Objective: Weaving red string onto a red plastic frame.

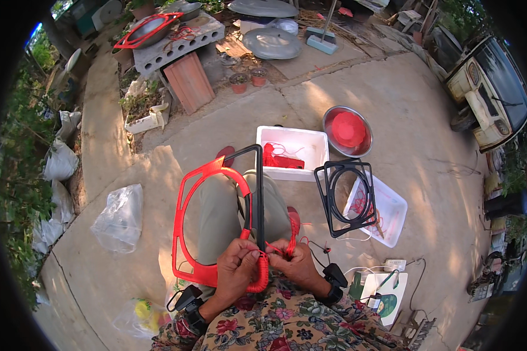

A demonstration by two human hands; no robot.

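Concrete yard (345, 88): white box (293, 153), red-lidded bowl (347, 131) and black frames (346, 198) lie ahead. Left hand (238, 269) and right hand (297, 263), fingers closed, pinch red cord (262, 270) on red frame (208, 225) over the lap.

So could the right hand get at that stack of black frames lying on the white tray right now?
Probably not at once: the right hand is busy gripping red cord against the red plastic frame. The stack of black frames lies uncovered to its right, nothing between.

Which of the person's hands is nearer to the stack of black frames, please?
Right. The right hand works just left of and below the black frames; the left hand sits farther left, gripping the red frame.
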